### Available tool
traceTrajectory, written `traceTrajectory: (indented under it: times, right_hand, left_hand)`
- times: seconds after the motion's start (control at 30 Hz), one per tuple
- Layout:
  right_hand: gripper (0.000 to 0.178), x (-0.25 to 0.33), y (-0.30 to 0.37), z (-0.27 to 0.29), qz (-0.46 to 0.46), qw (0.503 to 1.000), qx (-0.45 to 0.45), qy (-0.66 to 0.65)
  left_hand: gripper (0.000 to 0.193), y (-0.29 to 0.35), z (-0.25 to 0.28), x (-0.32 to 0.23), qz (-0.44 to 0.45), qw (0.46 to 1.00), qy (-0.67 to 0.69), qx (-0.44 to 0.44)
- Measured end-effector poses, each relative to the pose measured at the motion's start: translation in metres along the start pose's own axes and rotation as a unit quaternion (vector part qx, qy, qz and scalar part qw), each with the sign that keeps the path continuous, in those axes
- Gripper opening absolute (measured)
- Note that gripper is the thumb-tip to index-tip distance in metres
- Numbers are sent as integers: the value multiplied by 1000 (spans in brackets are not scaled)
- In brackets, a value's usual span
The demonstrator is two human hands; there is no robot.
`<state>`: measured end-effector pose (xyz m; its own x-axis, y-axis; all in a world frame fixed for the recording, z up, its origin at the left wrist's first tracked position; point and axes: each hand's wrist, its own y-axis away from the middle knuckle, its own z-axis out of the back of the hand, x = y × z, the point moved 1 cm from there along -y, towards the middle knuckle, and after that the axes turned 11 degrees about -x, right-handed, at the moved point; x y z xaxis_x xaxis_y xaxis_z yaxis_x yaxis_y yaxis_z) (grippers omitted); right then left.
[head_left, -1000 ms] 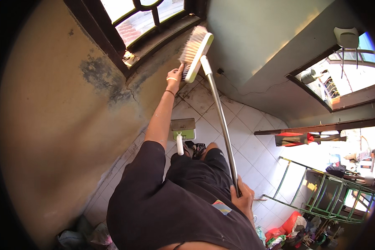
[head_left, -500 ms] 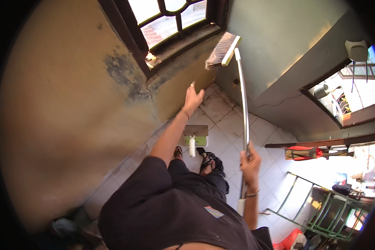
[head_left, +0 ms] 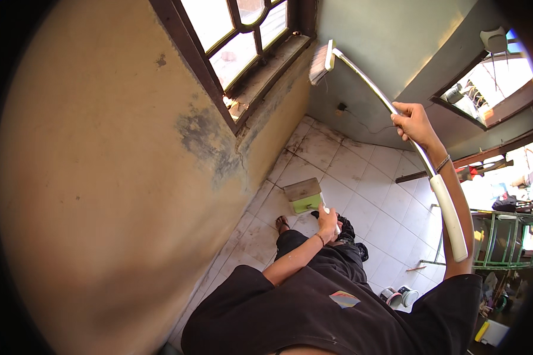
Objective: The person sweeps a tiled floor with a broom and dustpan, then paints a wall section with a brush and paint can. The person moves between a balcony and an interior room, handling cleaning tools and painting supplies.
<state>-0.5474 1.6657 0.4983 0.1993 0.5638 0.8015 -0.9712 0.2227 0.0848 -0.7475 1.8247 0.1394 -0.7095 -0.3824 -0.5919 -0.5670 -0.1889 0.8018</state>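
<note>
My right hand [head_left: 414, 123] is raised at the right, fingers wrapped round the pole of a long-handled broom [head_left: 370, 87]. The broom's bristle head [head_left: 321, 63] points up near the window corner, and its thick white grip [head_left: 451, 222] hangs down beside my forearm. Low in front of my body, my left hand [head_left: 327, 221] is closed round the white handle of a green and grey-brown dustpan [head_left: 305, 203]. The pan is just beyond my feet; whether it touches the floor I cannot tell.
A stained yellow wall [head_left: 100, 165] with a barred window [head_left: 243, 47] runs along the left. Dirty white tiles [head_left: 320, 148] meet a grey wall ahead. At the right stands a green metal frame [head_left: 494, 242]; two cans [head_left: 391, 297] sit on the floor nearby.
My left hand has come down from the wall side and taken hold of the dustpan handle. My right hand has lifted the broom up and to the right, tilting its pole.
</note>
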Motion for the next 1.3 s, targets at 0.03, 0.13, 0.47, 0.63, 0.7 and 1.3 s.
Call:
traceTrajectory:
  times: [0.03, 0.13, 0.47, 0.63, 0.7, 1.3]
  right_hand:
    - [55, 8, -1, -5, -4, 1000, 3, 7]
    - [54, 23, -13, -20, 2, 1000, -5, 18]
    - [44, 45, -21, -43, 29, 995, 57, 80]
    - [48, 61, 1, -17, 7, 993, 26, 114]
    - [49, 59, -7, -16, 13, 993, 25, 113]
    - [33, 35, -28, -15, 12, 995, -9, 99]
  left_hand:
    - [64, 2, 7, -4, -1, 1000, -11, 0]
    - [64, 5, 27, -19, -5, 1000, -28, -5]
    - [62, -16, 79, -37, -69, 987, -142, 23]
    - [65, -16, 103, -57, -47, 985, -159, 40]
    - [66, -18, 106, -65, -46, 986, -157, 34]
    - [57, -37, 127, -74, -77, 981, -176, 42]
